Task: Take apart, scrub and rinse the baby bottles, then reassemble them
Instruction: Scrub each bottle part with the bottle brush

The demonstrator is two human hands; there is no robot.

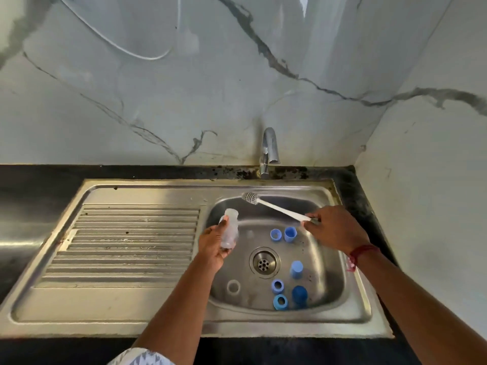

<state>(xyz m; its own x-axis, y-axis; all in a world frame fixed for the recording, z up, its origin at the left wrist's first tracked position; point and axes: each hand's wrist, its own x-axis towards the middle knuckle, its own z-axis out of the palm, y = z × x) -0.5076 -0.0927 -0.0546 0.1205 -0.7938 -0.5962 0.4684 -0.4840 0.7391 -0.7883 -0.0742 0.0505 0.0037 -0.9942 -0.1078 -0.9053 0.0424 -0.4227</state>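
Observation:
My left hand grips a clear baby bottle body over the left side of the steel sink basin, its open mouth pointing up and away. My right hand pinches the end of a white bottle brush; the bristle head hangs over the basin's far edge, right of the bottle mouth and apart from it. On the basin floor lie several blue parts: a ring and a cap at the back, a cap, two rings and a dark blue cap at the front. A clear teat sits front left.
The drain is in the basin's middle. A chrome tap stands behind the basin, with no water running. The ribbed draining board lies to the left. Black countertop surrounds the sink, and marble walls rise behind and on the right.

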